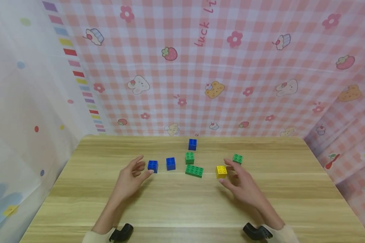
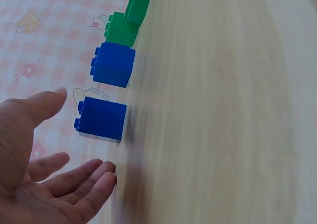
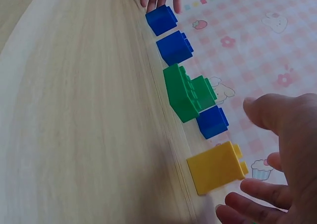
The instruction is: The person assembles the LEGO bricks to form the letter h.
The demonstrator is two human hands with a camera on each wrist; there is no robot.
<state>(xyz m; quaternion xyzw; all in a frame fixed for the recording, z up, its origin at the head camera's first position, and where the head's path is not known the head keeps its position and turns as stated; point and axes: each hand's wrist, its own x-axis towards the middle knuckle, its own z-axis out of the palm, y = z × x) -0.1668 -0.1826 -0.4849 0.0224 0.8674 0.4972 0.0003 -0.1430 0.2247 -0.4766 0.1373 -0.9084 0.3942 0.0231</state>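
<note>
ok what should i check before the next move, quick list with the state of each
1. Left hand beside the leftmost blue brick: ok
2. Left grip closed on it: not ok, gaps show in the left wrist view
3. Right hand beside the yellow brick: ok
4. Right grip closed on it: not ok, thumb stands apart
5. Yellow brick's studs facing up: ok
6. Right fingers off the rightmost green brick: cannot tell, they overlap it in the head view

Smooth plastic bricks (image 1: 194, 171), wood-grained tabletop (image 1: 188, 206), apparently cloth backdrop (image 1: 182, 72)
</note>
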